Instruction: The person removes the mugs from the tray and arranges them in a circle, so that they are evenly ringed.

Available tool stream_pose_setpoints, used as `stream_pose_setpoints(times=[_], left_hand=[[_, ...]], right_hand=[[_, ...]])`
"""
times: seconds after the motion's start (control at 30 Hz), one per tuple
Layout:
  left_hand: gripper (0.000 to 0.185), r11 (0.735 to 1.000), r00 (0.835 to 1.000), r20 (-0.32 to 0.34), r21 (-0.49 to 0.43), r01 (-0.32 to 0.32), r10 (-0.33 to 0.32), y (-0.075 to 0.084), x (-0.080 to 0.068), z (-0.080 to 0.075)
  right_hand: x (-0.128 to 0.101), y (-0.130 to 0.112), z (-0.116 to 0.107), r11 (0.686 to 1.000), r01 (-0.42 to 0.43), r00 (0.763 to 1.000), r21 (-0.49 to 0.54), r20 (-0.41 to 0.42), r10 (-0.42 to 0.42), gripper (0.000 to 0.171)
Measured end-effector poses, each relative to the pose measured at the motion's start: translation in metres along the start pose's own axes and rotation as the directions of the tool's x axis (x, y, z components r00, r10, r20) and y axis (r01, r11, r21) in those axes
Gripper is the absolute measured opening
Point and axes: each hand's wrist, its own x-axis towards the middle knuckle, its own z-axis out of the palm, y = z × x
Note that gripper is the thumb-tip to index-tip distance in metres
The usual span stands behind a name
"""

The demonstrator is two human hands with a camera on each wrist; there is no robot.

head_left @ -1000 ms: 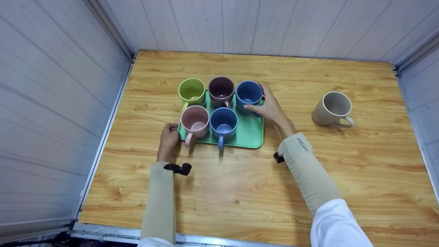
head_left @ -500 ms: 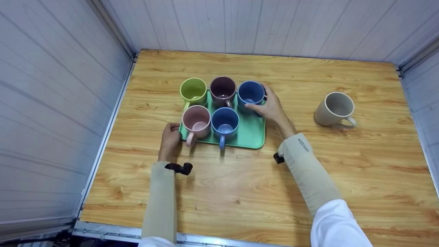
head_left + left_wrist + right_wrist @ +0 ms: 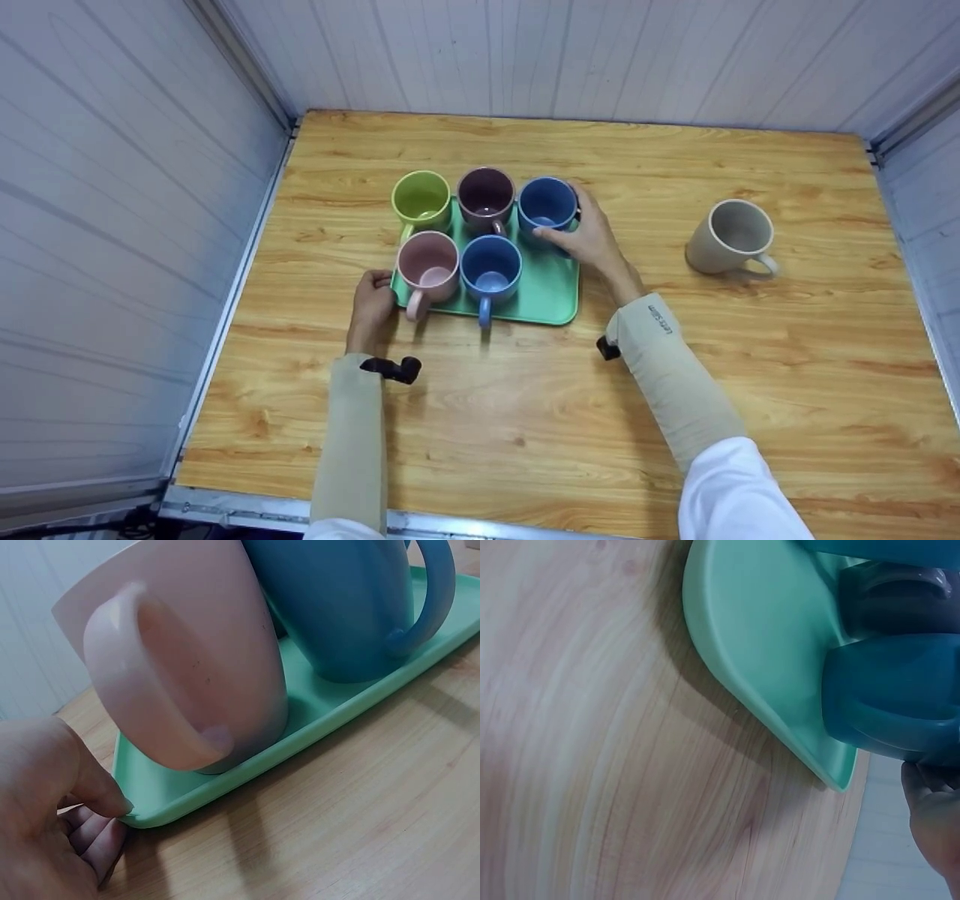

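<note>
Left hand [image 3: 371, 304]: forearm runs nearly straight out from the near table edge; hand low at the near-left corner of the green tray [image 3: 551, 292]. Grip: thumb tip on the rim, other fingers curled just outside and below it, pinching the corner.

Right hand [image 3: 596, 236]: forearm slants in from the near right toward the far left. Grip: clamped on the far-right blue mug [image 3: 546, 202], thumb across its near side, fingers round its right side.

Tray: flat on the wood-grain table [image 3: 510, 412], long axis left to right, roughly parallel to the near edge.

Held mug: upright at the tray's far-right corner, mouth up, long axis vertical; handle direction unclear, partly hidden by the hand.

Far row, leftward from it: purple mug [image 3: 485, 199], then yellow-green mug [image 3: 421, 199]. Near row: pink mug [image 3: 427, 262] at left, second blue mug [image 3: 490, 266] beside it. All four upright, handles toward the person.

Beige mug [image 3: 724, 240]: on the table, well right of the tray, handle rightward and nearward.
</note>
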Motion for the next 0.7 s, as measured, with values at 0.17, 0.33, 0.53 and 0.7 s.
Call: stream_pose_setpoints(times=[0.17,0.33,0.53,0.7], left_hand=[[0.038,0.988,0.998,-0.001,0.143,-0.062,0.063,0.002,0.0,-0.001],[0.04,0.99,0.999,0.011,0.13,-0.051,0.05,0.002,0.0,-0.003],[0.039,0.996,1.0,0.009,0.084,-0.026,0.026,0.001,0.001,-0.004],[0.041,0.999,0.999,0.016,0.031,-0.032,0.031,0.0,0.0,-0.003]], right_hand=[[-0.001,-0.001,0.001,0.999,0.036,0.998,-0.006,-0.048,-0.036,0.092],[-0.006,-0.004,0.003,0.997,0.076,0.993,-0.015,-0.084,-0.077,0.093],[-0.012,-0.011,0.002,0.994,0.106,0.988,-0.005,-0.114,-0.106,0.088],[-0.018,-0.019,-0.007,0.993,0.12,0.986,-0.004,-0.115,-0.12,0.087]])
